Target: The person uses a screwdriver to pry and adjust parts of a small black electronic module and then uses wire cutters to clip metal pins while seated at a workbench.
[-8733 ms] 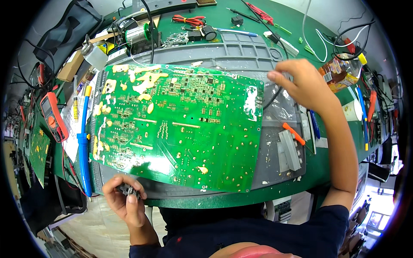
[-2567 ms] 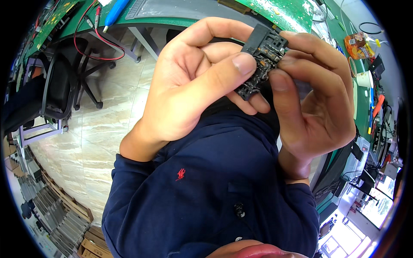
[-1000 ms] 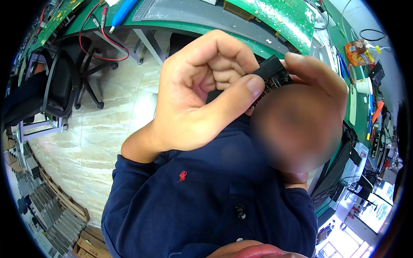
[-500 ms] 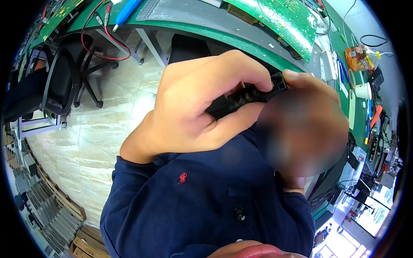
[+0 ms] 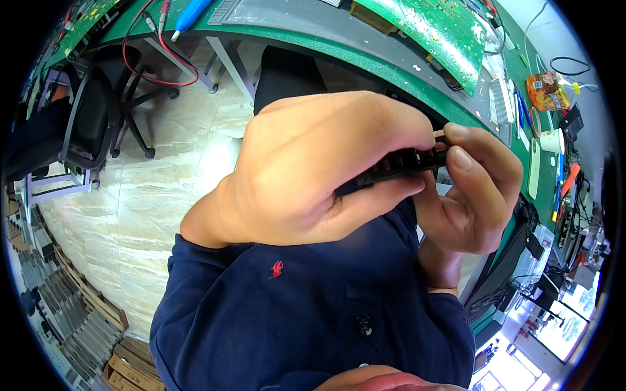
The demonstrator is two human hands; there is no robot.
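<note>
Close under the camera, both hands grip one small black component [image 5: 399,168], a flat ribbed part seen edge-on. My left hand [image 5: 313,166] wraps over it from above, thumb pressed beneath it. My right hand [image 5: 471,189] pinches its right end between thumb and fingers. Most of the component is hidden inside my left palm. Below the hands is my dark blue shirt [image 5: 306,313].
The green workbench [image 5: 313,40] curves across the top, carrying a large green circuit board [image 5: 430,26], a grey mat and tools at the right. A red cable [image 5: 153,62] hangs off the bench. A black chair [image 5: 91,117] stands on the tiled floor at the left.
I turned away from the bench and its circuit board and brought the black component up close. Over the last second my left hand has closed over it, turning it edge-on.
</note>
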